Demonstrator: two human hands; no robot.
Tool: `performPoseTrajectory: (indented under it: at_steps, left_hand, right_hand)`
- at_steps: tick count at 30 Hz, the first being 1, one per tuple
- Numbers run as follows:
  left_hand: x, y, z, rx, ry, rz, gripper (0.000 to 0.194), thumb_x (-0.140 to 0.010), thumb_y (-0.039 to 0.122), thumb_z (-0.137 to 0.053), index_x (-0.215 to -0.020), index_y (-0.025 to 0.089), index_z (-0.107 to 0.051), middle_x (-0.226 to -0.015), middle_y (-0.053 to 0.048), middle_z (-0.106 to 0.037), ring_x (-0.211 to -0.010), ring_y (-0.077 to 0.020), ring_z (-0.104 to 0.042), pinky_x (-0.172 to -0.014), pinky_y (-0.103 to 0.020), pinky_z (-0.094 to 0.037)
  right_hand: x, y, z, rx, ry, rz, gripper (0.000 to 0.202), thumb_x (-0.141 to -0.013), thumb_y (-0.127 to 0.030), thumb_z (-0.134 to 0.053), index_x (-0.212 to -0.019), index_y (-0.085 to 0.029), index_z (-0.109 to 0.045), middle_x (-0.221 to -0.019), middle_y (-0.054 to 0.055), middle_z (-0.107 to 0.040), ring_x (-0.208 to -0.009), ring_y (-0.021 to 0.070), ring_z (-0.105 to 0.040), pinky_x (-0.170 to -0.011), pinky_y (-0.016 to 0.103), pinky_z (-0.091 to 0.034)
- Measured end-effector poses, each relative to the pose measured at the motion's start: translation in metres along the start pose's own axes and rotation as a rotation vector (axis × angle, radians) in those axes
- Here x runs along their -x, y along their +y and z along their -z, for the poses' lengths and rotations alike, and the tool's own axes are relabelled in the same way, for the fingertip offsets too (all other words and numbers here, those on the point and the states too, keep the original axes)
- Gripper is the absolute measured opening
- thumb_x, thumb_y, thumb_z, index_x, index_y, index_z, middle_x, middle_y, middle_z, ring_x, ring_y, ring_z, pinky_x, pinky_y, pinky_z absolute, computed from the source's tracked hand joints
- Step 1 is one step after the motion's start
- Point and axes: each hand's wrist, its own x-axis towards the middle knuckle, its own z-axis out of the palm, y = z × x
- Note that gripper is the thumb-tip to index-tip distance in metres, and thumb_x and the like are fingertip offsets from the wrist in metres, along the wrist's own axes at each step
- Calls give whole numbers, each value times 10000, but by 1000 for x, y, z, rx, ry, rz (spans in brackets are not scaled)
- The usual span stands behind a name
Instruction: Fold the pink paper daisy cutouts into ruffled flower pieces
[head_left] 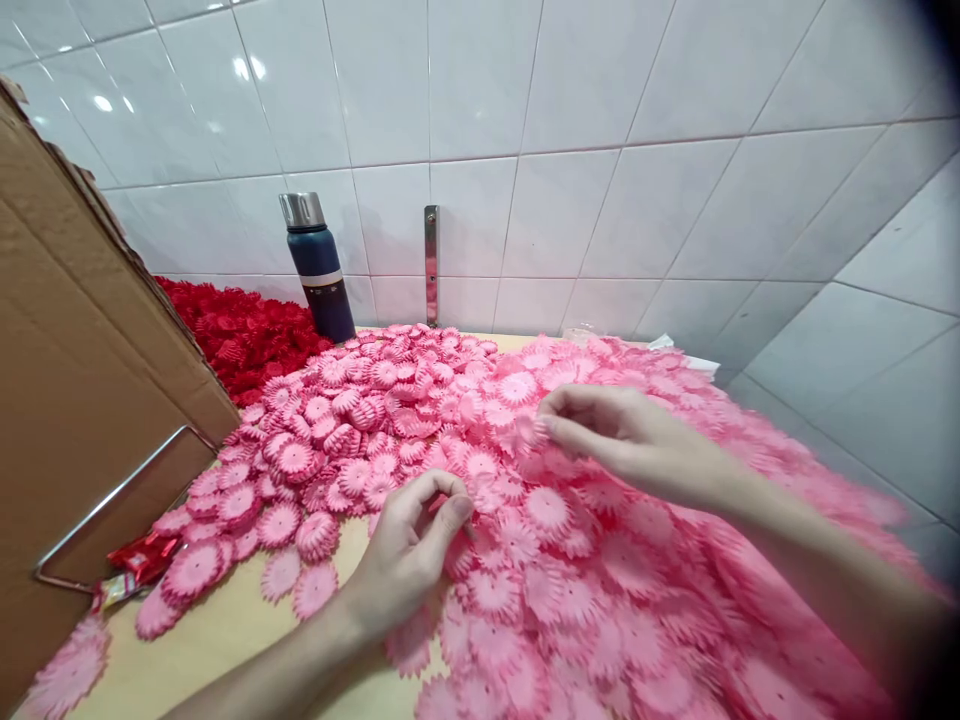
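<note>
Pink scalloped flower-petal discs (547, 510) lie heaped over the table, many with a small hole in the middle. Just above the heap, my right hand (622, 435) pinches one pink petal disc (529, 433) by its edge between thumb and fingers. Lower and to the left, my left hand (416, 540) is closed with thumb against forefinger. Something thin and dark may stick out at its fingertips, but it is too small to make out. Pink discs lie beneath and around both hands.
A cardboard box (90, 330) stands at the left, with a bent metal rod (112, 500) and a red wrapper (142, 558) by it. Red petals (247, 330) are piled behind. A dark blue bottle (321, 270) stands near the tiled wall (570, 210), which carries a metal strip (431, 265).
</note>
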Motion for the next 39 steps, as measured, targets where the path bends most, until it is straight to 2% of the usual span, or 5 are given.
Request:
performPoseTrajectory:
  at_steps: [3,8,16,28,39]
  left_hand:
    - [-1,0,1,-55,9,-44,215,-871,329,-630,-754,160,-567,-725,1,-541,-661,-109,-515,-633,-238,-444]
    - [-1,2,2,-74,35,-110,124,-810,238,-695,-854,166,-604,-837,-20,-582,-778,-139,-564,-727,-262,-474]
    - [-2,0,1,-84,-32,-118,147,-836,268,-674,-777,148,-613,-745,-9,-584,-666,-105,-524,-586,-207,-422]
    - [0,1,4,11,-50,18,215,-820,359,-691,-831,149,-647,-609,26,-531,-511,-79,-458,-482,-205,-359]
    - [-4,-1,11,156,-112,97,83,-814,225,-668,-793,152,-701,-632,-2,-578,-544,-94,-516,-538,-223,-408]
  right_hand:
    - [1,2,5,-5,94,15,240,-873,-419,-573,-803,-194,-618,-727,22,-578,-635,159,-506,-548,293,-412]
    - [6,-12,-12,-70,-111,47,180,-895,-342,-577,-840,-185,-646,-764,22,-636,-668,151,-556,-592,278,-450]
    - [11,-25,-39,-1,-292,108,235,-961,-280,-483,-822,-168,-634,-706,-12,-601,-621,100,-508,-565,226,-391]
    - [8,-20,-34,-95,-292,62,206,-938,-298,-546,-791,-170,-612,-682,-33,-528,-611,93,-454,-541,219,-357]
    - [8,-24,-34,-85,-320,57,239,-951,-302,-508,-760,-168,-563,-676,-35,-499,-614,97,-445,-553,229,-350]
